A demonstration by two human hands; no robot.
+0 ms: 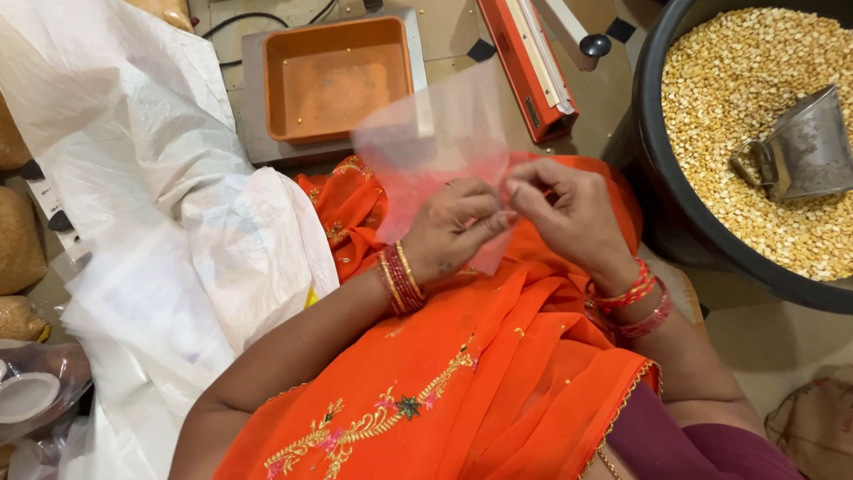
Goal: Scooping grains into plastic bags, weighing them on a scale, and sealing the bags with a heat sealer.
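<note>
A thin clear plastic bag [435, 133] stands up in front of me, pinched at its lower edge by both hands. My left hand [458, 227] grips the edge with thumb and fingers, red and gold bangles on its wrist. Touching it, my right hand [569, 213] pinches the same edge just to the right. Both hands rest over my lap, which is covered in orange embroidered cloth [480, 356].
An orange tray [336, 78] sits on a grey weighing scale ahead. A red heat sealer [529, 62] lies beside it. A black tub [675, 222] of yellow split lentils holds a metal scoop [804, 147] at right. White sacks [151, 222] and filled bags [18, 240] lie at left.
</note>
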